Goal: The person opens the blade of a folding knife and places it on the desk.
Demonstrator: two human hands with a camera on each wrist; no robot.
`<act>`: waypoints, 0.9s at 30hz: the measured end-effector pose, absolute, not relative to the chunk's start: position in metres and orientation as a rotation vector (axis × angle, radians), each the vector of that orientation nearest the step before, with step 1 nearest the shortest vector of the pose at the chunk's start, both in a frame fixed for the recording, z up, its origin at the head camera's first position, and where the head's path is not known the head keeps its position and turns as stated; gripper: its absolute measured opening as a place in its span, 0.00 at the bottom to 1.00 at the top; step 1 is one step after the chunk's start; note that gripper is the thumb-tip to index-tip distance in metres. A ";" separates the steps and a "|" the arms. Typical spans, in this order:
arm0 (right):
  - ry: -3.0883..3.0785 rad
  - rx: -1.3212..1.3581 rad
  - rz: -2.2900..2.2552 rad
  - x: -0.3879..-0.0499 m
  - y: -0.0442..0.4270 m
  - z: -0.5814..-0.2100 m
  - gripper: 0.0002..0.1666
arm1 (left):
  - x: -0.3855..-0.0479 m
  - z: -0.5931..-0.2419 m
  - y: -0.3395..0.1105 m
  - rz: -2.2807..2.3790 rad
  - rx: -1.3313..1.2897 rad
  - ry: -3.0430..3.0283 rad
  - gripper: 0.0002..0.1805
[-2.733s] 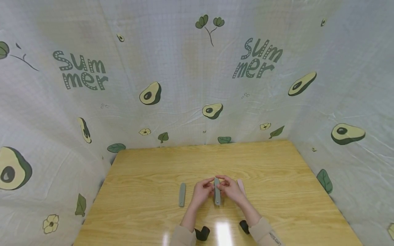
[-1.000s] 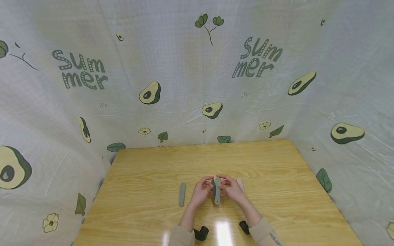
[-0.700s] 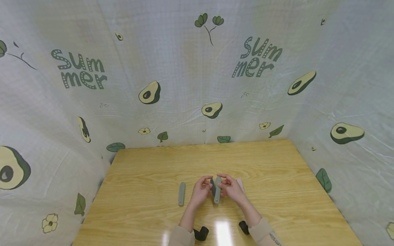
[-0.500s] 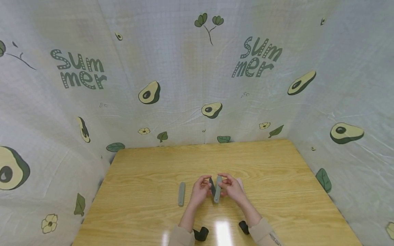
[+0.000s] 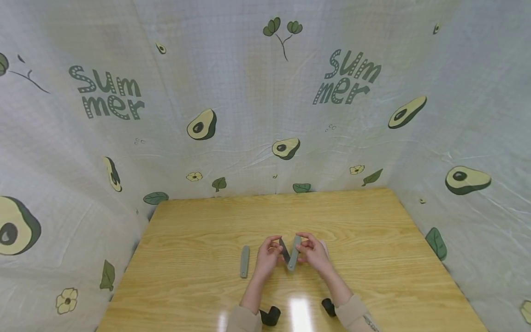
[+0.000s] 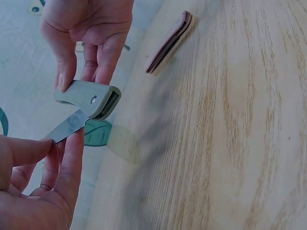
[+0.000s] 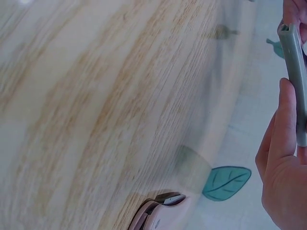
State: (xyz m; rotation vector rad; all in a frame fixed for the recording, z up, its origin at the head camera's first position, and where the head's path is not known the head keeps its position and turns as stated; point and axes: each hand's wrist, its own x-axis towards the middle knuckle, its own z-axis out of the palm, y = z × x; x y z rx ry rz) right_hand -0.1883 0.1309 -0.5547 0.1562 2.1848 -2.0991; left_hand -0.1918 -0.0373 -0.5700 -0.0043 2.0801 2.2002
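A folding knife with a grey-green handle is held above the table, partly unfolded into a V. My right hand grips the handle between thumb and fingers. The blade is pinched near its tip by the thumb and fingers of my left hand. Seen from the left wrist, the pivot end and the slot of the handle point toward the table. To the left lies a second grey-green folding knife, folded. A pink folding knife lies on the right, partly behind my right hand in the head view.
The wooden table is enclosed at the back and sides by a pale cloth printed with avocados and leaves. Black devices sit at both wrists, near the beige sleeves.
The knife has gone from folded to a widening V. My left hand has drawn the blade leftward, away from the handle in my right hand; both hands have risen slightly.
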 end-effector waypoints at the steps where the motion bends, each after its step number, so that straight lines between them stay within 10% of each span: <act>1: 2.177 0.156 -2.109 -0.188 0.131 -0.555 0.23 | -0.192 -0.570 -0.038 2.204 -0.005 2.079 0.19; 27: 2.074 0.211 -2.193 -0.187 0.137 -0.560 0.25 | -0.176 -0.534 -0.042 2.301 -0.056 2.015 0.17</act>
